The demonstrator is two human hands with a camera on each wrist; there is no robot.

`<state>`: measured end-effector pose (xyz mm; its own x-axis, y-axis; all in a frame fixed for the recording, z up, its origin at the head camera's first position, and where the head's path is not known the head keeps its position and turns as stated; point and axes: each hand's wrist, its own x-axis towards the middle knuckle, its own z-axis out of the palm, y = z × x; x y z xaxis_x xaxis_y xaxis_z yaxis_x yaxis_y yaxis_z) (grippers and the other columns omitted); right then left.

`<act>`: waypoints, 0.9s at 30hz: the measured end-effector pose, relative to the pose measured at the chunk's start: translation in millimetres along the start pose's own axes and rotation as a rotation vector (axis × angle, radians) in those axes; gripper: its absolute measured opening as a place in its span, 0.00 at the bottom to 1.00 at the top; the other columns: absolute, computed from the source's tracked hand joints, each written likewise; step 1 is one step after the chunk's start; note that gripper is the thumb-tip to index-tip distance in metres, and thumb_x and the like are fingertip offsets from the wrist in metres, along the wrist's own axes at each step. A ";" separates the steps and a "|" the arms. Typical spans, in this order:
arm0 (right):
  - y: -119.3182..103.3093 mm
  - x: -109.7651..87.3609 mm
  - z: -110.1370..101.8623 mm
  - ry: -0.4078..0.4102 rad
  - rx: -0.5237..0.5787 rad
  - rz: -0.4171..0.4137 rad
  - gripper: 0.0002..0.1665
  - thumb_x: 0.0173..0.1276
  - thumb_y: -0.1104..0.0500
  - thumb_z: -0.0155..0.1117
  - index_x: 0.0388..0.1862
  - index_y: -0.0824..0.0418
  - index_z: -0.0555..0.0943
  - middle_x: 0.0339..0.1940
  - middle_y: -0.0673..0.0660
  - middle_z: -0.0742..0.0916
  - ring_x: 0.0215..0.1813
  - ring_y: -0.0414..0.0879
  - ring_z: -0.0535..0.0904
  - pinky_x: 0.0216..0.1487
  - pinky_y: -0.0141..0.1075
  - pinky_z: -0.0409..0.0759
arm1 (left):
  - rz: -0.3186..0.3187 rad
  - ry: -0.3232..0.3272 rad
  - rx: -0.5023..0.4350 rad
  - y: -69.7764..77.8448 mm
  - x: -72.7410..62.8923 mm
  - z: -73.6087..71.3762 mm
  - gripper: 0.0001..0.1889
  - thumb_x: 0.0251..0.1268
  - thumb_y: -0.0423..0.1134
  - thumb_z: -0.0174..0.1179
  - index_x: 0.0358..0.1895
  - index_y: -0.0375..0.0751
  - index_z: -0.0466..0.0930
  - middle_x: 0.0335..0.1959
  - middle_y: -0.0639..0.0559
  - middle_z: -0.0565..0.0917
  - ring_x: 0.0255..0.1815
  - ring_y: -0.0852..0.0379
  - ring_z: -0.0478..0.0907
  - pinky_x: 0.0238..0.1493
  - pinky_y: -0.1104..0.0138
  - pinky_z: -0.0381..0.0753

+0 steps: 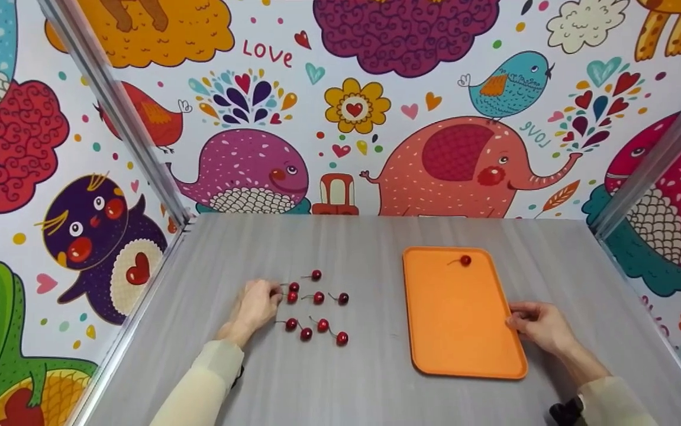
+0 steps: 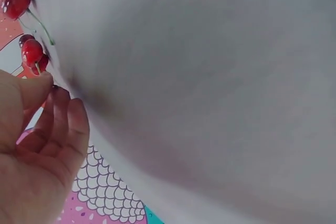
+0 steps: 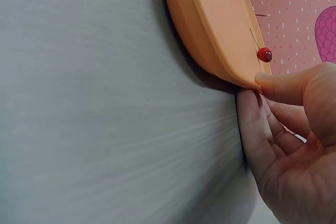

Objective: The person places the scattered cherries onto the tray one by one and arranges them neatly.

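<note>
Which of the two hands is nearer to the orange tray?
Right: the right hand pinches the right edge of the orange tray. The left hand is apart from it, beside the group of cherries.

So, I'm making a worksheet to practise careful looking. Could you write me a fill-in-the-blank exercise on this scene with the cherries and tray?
1. The colour of the tray is ____.
2. The number of cherries lying in the tray is ____.
3. The hand pinching the tray's edge is the person's ____ one.
4. Standing on top of the pictured elephant is a blue ____.

Missing words: orange; one; right; bird.
</note>
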<state>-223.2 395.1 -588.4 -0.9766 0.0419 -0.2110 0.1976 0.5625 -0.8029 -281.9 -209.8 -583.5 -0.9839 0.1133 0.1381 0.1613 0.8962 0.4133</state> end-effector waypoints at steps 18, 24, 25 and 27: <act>-0.1 1.0 1.7 0.021 0.022 -0.026 0.24 0.81 0.67 0.68 0.69 0.81 0.81 0.42 0.56 0.92 0.39 0.36 0.87 0.41 0.30 0.91 | 0.119 0.066 -0.123 47.7 9.4 -3.2 0.04 0.74 0.32 0.71 0.39 0.41 0.94 0.33 0.49 0.92 0.32 0.57 0.85 0.38 0.59 0.88; 0.0 1.2 0.8 0.023 0.008 -0.019 0.24 0.81 0.66 0.69 0.68 0.80 0.82 0.42 0.56 0.92 0.38 0.38 0.86 0.40 0.30 0.91 | 0.157 0.057 -0.156 71.9 16.7 1.1 0.03 0.72 0.32 0.71 0.41 0.41 0.95 0.35 0.49 0.93 0.34 0.56 0.87 0.41 0.59 0.90; 0.3 1.2 0.5 0.022 0.006 -0.019 0.24 0.81 0.66 0.69 0.68 0.80 0.82 0.42 0.56 0.92 0.38 0.38 0.86 0.40 0.30 0.91 | 0.162 0.052 -0.162 76.5 17.5 1.7 0.04 0.72 0.32 0.71 0.42 0.41 0.95 0.35 0.49 0.93 0.34 0.56 0.87 0.42 0.59 0.90; 0.6 1.0 0.2 0.023 0.008 -0.015 0.24 0.81 0.66 0.70 0.68 0.79 0.82 0.42 0.55 0.92 0.38 0.38 0.86 0.40 0.30 0.91 | 0.186 0.053 -0.166 86.2 19.8 3.1 0.04 0.72 0.33 0.71 0.42 0.41 0.95 0.36 0.49 0.93 0.34 0.56 0.88 0.41 0.60 0.90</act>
<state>-224.1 395.3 -589.2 -0.9811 0.0526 -0.1861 0.1836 0.5566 -0.8103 -287.7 -129.0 -547.9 -0.9313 0.2436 0.2707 0.3542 0.7787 0.5178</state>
